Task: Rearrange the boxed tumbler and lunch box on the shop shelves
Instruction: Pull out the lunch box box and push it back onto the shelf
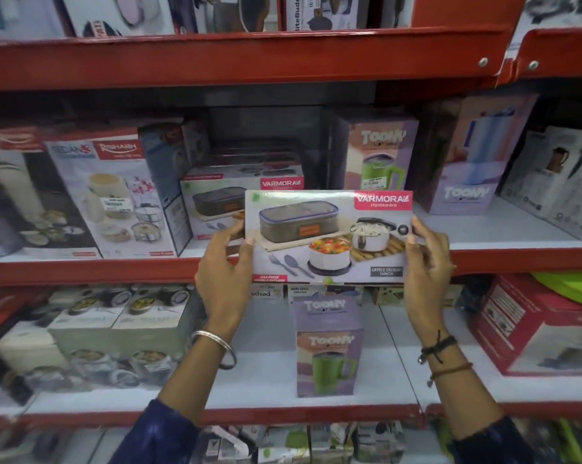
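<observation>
Red metal shelves (249, 61) fill the view, packed with boxed kitchenware. A person holds a wide, flat lunch box carton (329, 236) in front of the middle shelf (517, 259), printed face toward the camera. The left hand (226, 262) clasps its left edge and the right hand (427, 259) its right edge, fingers wrapped behind and thumbs on the front, so each grip is closed on the carton and keeps it level. Just behind and to the left sits a matching lunch box carton (215, 202), with bare shelf beside it, likely the intended slot. On the lower shelf (282, 410), a lilac boxed tumbler (328, 346) stands upright and alone, untouched. Another tumbler box (380, 155) stands on the middle shelf behind the held carton.
</observation>
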The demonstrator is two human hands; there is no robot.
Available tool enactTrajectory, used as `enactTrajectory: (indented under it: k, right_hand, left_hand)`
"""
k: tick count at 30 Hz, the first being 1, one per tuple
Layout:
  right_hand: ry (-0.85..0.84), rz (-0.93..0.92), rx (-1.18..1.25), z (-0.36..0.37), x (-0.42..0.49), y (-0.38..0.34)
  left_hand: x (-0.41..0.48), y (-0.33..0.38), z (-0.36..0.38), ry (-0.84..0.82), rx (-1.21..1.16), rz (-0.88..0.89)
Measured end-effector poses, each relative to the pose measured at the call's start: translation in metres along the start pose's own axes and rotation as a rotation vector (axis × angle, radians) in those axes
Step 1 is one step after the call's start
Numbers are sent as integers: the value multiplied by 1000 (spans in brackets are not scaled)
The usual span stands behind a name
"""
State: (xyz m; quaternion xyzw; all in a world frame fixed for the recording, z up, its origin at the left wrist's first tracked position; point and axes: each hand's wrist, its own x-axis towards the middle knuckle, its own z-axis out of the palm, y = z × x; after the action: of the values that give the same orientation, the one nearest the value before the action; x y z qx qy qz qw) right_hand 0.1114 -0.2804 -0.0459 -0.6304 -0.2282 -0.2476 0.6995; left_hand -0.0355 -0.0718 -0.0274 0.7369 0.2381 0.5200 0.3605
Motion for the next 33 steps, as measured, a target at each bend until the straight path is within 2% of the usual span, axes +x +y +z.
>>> enactTrajectory:
  k: [7,13,24,27,29,33]
  right_hand:
    - [-54,44,-34,4,-34,7]
    - [-34,46,-29,11,-43,-1]
    - [-125,-132,-134,60,-20,-37]
    - [-185,-171,-172,77,-12,-34]
    - [-222,-211,-188,113,-10,-29]
    - [-299,-202,-231,126,-12,-9]
  left_hand:
    - [-17,-19,-23,-5,-12,-36]
    - [-23,-25,-35,2,8,-13]
    - [12,-23,-41,-29,102,134]
    - [25,-29,-33,-89,110,183]
    - [51,-50,-35,-112,104,185]
    - [56,-66,-25,-159,154,203]
